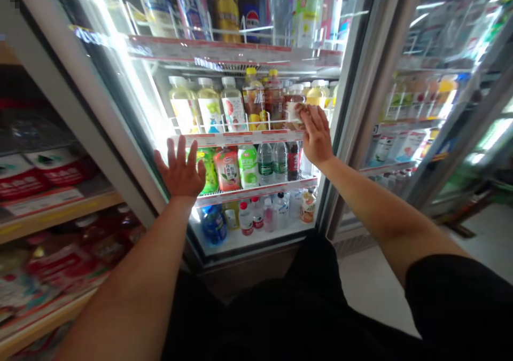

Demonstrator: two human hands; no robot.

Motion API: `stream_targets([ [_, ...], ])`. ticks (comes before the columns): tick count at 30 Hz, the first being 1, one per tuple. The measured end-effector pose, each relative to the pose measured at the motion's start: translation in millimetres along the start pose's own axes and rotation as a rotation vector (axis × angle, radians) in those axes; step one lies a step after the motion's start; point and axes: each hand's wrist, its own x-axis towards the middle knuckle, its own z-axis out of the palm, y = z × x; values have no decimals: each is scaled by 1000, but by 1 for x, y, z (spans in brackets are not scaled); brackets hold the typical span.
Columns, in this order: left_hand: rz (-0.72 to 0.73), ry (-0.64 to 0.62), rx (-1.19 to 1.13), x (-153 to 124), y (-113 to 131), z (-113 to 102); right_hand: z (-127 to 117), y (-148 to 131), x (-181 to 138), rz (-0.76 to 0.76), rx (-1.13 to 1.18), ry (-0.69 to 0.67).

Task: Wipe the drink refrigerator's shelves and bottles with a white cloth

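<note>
My left hand (181, 169) is raised with its fingers spread, holding nothing, in front of the lit drinks fridge's left side. Behind its fingertips runs a shelf edge (240, 138). My right hand (317, 135) reaches toward the fridge's right side. Its fingers are bent and close together, with a small brownish patch at the tips that I cannot make out. Just beyond them stands a white-labelled bottle (293, 104) on the middle shelf; whether they touch it is unclear. Yellow-capped tea bottles (253, 95) and white-capped bottles (207, 104) stand left of it.
Lower shelves hold a red-labelled bottle (227, 169), green-labelled water bottles (265, 163) and a large blue bottle (214, 225). A metal door frame (352, 94) borders the right side. Packaged goods fill a wooden shelf (60, 214) on the left. Pale floor (372, 281) shows at lower right.
</note>
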Motion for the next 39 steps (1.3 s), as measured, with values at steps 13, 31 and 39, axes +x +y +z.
stream_targets([
  [13,-13,2,69,1,3,-2,6,15,-30,-26,17,53],
  [31,22,0,102,0,-3,1,12,4,-54,-303,70,-129],
  [39,34,23,109,0,-2,2,12,4,-39,-77,90,3],
])
